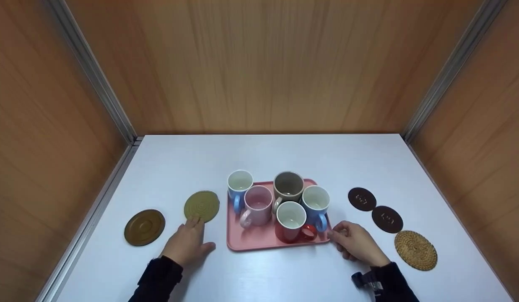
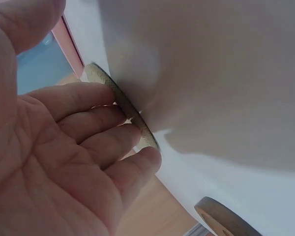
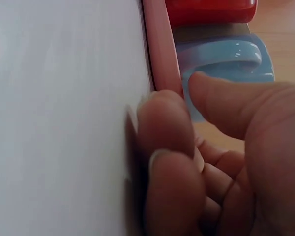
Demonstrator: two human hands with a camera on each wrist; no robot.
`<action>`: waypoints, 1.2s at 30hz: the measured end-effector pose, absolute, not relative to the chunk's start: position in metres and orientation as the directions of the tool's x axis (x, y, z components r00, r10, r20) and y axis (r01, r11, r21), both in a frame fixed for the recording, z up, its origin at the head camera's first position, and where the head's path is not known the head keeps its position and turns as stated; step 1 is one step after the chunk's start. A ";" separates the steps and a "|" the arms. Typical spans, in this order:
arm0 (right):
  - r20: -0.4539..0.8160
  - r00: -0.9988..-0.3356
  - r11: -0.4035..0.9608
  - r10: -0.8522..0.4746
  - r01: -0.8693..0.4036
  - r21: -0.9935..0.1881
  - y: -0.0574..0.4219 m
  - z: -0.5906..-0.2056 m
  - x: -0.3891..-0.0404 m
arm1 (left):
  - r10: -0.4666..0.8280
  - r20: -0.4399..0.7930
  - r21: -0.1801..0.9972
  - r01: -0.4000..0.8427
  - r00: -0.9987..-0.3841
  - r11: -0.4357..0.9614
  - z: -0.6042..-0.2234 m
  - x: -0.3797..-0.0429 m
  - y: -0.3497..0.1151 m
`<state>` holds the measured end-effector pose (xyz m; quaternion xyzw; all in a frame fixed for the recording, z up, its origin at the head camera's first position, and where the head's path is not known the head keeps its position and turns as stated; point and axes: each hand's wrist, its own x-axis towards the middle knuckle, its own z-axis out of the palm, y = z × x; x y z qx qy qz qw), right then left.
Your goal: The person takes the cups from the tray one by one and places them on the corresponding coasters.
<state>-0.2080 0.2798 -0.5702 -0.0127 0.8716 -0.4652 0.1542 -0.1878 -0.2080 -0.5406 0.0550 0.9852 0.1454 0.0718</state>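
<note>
Coaster (image 1: 202,204), round and green with a ringed pattern, lies left of the pink tray (image 1: 252,242) of five mugs (image 1: 259,212); on my feed the left hand (image 1: 186,243) touches the coaster's near edge with extended fingers, holding nothing. At the tray's near right corner I see the right hand (image 1: 356,243) with curled fingers, but cannot tell whether they pinch the rim.

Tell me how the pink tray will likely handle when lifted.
Probably heavy to lift, since five mugs stand on the pink tray. It likely stays stiff, its raised rim looking straight. The mugs may knock together if it tilts, because they stand crowded.
</note>
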 end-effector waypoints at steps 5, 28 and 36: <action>-0.234 -0.965 0.651 -0.119 0.102 -0.752 0.272 -0.567 -0.207 | 0.129 -0.120 0.294 0.089 -0.984 0.952 -0.541 -0.195 -0.206; -0.152 -0.986 0.814 -0.073 0.029 -0.580 0.259 -0.565 -0.210 | 0.142 -0.105 0.304 0.104 -0.984 0.947 -0.544 -0.219 -0.213; -0.139 -0.987 0.821 -0.086 0.008 -0.570 0.259 -0.566 -0.211 | 0.172 -0.071 0.263 0.148 -0.983 0.953 -0.544 -0.228 -0.213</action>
